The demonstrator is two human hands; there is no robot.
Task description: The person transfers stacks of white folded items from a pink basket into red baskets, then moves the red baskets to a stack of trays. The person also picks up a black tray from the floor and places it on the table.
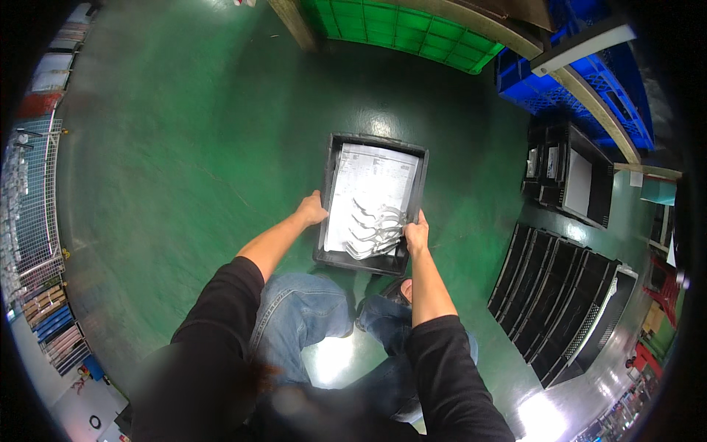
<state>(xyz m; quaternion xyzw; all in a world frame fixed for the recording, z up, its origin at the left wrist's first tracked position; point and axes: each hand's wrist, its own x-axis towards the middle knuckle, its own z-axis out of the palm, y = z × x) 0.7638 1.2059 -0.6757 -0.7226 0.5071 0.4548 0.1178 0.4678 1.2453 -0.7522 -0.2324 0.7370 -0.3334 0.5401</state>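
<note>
A black plastic tray [330, 169] is in front of me, low over the green floor; I cannot tell whether it rests on it. My left hand [312, 209] grips its left wall, fingers closed round the rim. On the opposite side my right hand [417, 234] holds the right wall, close to the near corner. Printed paper sheets [375, 169] line the inside of the tray. Several curved, shiny metal parts [372, 230] lie in a stacked row on the paper, toward the near right.
Stacked black crates [549, 295] stand to the right, with more black trays [582, 177] beyond them. Blue crates [574, 96] and a green crate [405, 29] sit on a rack at the far side. A wire-mesh rack [37, 199] runs along the left edge.
</note>
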